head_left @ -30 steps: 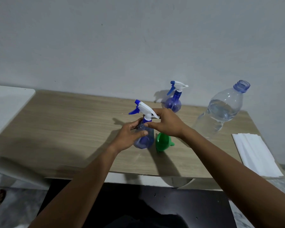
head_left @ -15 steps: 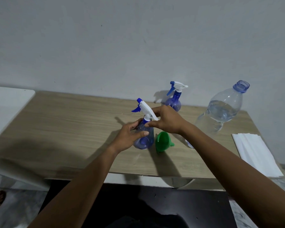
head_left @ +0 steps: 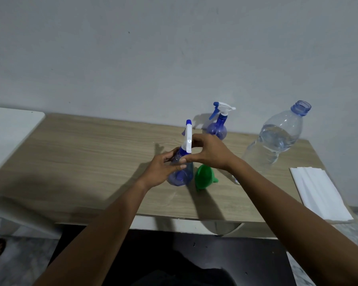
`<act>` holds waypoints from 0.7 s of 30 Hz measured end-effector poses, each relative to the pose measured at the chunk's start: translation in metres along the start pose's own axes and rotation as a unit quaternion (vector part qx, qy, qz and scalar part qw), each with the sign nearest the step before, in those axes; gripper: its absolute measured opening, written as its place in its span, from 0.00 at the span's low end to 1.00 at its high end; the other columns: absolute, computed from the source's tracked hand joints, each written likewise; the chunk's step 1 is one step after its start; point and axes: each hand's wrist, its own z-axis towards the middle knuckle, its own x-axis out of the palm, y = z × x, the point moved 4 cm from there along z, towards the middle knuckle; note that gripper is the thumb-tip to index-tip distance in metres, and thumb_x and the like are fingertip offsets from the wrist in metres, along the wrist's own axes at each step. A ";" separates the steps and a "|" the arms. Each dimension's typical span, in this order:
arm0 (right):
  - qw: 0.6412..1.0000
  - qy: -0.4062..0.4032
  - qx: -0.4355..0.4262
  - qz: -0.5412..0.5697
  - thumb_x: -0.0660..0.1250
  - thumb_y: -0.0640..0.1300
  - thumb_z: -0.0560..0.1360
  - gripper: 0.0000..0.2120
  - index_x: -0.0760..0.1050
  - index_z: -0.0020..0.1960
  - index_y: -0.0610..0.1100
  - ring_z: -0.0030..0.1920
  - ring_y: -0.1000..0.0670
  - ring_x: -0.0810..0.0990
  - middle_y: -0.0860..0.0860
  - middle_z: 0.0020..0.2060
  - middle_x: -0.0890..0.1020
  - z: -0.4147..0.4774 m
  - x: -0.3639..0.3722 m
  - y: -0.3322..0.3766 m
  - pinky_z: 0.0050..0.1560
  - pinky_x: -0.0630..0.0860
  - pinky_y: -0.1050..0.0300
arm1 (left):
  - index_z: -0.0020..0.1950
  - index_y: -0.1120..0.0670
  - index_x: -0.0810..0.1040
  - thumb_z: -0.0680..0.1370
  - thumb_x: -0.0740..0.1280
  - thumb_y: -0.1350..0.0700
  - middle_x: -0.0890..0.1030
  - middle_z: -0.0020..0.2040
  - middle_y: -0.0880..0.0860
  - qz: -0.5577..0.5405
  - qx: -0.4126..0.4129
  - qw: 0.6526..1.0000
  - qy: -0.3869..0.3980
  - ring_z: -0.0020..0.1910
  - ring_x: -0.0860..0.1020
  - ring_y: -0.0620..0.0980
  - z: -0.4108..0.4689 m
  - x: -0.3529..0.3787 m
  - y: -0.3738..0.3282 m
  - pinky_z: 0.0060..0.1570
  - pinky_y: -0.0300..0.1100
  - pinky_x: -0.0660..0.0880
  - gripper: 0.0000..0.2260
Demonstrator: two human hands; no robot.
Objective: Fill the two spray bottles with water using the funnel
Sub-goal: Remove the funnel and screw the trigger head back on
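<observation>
My left hand [head_left: 163, 171] gripped the near spray bottle [head_left: 180, 177], fingers curled round its blue see-through shoulder and neck. My right hand [head_left: 211, 153] pinched the collar under its white trigger head [head_left: 188, 139], thumb and forefinger closed on it and the other fingers arched above. The head's blue nozzle tip pointed away from me, towards the wall. The bottle stood upright on the wooden table [head_left: 91, 153], a little right of the middle.

The green funnel [head_left: 204, 178] lay on its side just right of that bottle, under my right wrist, wide mouth towards me and spout to the right. I could not tell whether the two touched. The second spray bottle [head_left: 217, 129] stood behind them near the wall, cap on, trigger to the left. The big clear water bottle [head_left: 275, 143] stood well apart on the right, uncapped, blue-necked, partly full, its wall plain plastic with no print I could read. A folded white sheet [head_left: 318, 193] lay at the table's right edge.
</observation>
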 end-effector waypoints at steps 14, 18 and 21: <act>0.992 0.039 -0.007 0.122 0.72 0.36 0.77 0.12 0.82 0.60 0.38 0.56 0.50 0.85 0.44 0.55 0.86 0.005 0.000 -0.007 0.57 0.79 0.61 | 0.73 0.57 0.72 0.77 0.71 0.64 0.81 0.63 0.50 0.036 -0.007 0.999 0.024 0.63 0.79 0.43 0.002 -0.004 -0.004 0.59 0.32 0.75 0.25; 0.992 -0.010 -0.009 0.125 0.77 0.37 0.73 0.10 0.78 0.49 0.36 0.53 0.43 0.85 0.41 0.50 0.85 0.008 0.008 -0.011 0.61 0.80 0.44 | 0.72 0.60 0.73 0.77 0.70 0.67 0.81 0.63 0.53 0.047 0.004 0.999 0.015 0.57 0.80 0.37 0.002 -0.004 -0.006 0.54 0.28 0.74 0.23; 0.989 -0.057 -0.005 0.140 0.80 0.39 0.70 0.14 0.75 0.46 0.36 0.51 0.47 0.86 0.43 0.47 0.85 0.005 0.014 -0.010 0.58 0.82 0.46 | 0.72 0.61 0.73 0.77 0.70 0.68 0.81 0.63 0.53 0.049 0.008 0.999 0.014 0.57 0.80 0.37 0.001 -0.004 -0.006 0.53 0.29 0.74 0.23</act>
